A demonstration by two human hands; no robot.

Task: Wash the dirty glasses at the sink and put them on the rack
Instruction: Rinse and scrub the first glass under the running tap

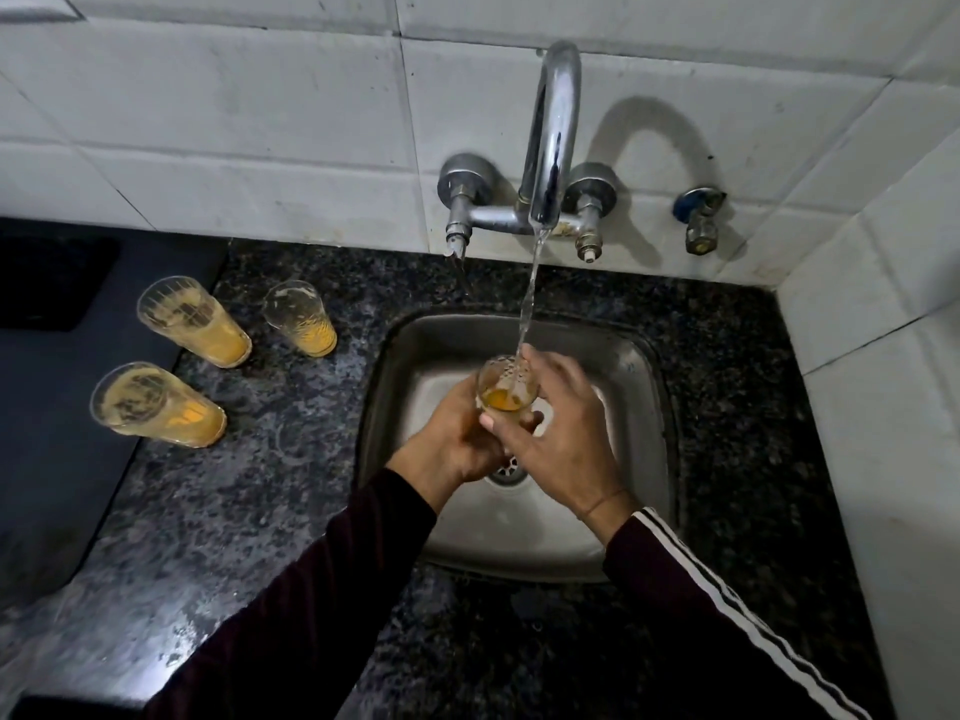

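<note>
You're rinsing the first glass (503, 388) over the sink (644, 387), left hand (457, 433) gripping it, right hand (558, 423) pinching its rim under the running water (530, 293); next, scrub out the orange residue.

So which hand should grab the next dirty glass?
Probably the left hand: the three dirty glasses stand on the counter on its side; the right hand is farther away.

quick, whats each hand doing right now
Left hand: grips the glass from below, over the sink.
Right hand: fingers curled round the same glass, under the running water.
</note>
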